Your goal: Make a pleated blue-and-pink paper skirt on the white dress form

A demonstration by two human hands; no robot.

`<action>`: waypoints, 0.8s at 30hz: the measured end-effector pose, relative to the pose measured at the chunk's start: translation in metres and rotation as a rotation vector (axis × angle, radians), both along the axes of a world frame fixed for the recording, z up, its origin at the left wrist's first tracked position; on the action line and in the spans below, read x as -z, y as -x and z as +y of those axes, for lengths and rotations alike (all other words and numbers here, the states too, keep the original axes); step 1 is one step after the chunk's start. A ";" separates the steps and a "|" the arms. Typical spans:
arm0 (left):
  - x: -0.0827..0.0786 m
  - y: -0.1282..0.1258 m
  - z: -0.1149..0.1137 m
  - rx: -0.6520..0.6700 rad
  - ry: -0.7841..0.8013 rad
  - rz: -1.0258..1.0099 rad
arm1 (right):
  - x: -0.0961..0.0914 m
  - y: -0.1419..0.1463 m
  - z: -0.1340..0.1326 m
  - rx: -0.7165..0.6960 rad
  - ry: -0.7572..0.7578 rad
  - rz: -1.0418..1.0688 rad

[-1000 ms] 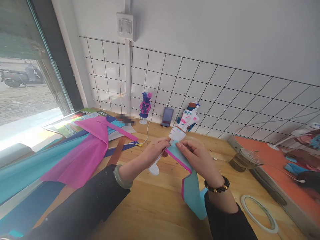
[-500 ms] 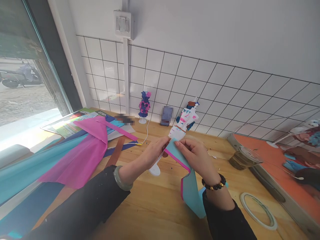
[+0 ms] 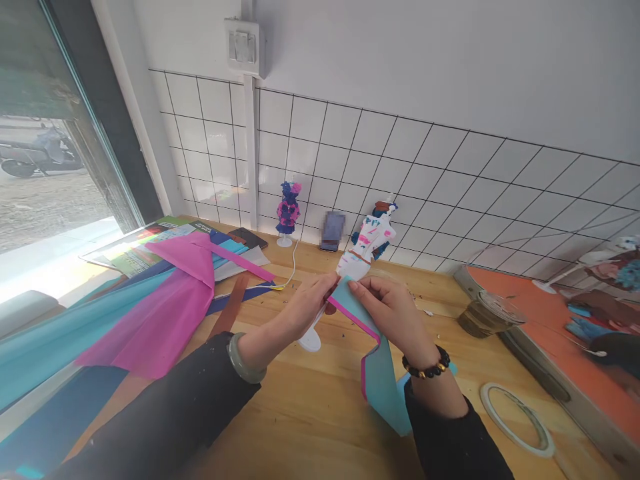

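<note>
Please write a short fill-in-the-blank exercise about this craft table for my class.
1. The left hand holds a painted figure, and the right hand pinches a blue paper strip with a ____ edge.
2. The right wrist wears a bracelet of dark ____.
3. A tape roll lies flat on the ____ table.

Missing words: pink; beads; wooden.

1 camera rides on my head, looking forward and down over the wooden table (image 3: 310, 413) toward the tiled wall (image 3: 450, 167) at 12 o'clock. My left hand (image 3: 306, 303) and right hand (image 3: 389, 308) sit close, mid-frame; the window (image 3: 45, 153) is at 9 o'clock.
</note>
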State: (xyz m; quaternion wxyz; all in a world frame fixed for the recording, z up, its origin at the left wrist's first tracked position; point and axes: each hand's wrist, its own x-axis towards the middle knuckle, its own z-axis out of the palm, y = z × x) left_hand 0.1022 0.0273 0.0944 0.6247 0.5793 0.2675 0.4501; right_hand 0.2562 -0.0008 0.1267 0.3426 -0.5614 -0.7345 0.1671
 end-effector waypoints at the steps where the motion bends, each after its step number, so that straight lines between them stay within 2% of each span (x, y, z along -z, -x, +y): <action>1: 0.000 0.000 0.000 0.001 0.002 -0.003 | 0.000 0.000 0.000 -0.001 -0.002 -0.001; 13: 0.003 0.000 -0.001 -0.021 0.017 -0.028 | 0.000 0.000 0.000 -0.004 -0.001 -0.008; 20: 0.005 -0.001 0.000 -0.003 0.079 -0.100 | -0.001 0.001 0.000 0.005 -0.003 -0.012; 24: 0.009 -0.003 0.001 -0.009 0.046 -0.105 | 0.000 0.001 0.001 0.004 -0.028 -0.022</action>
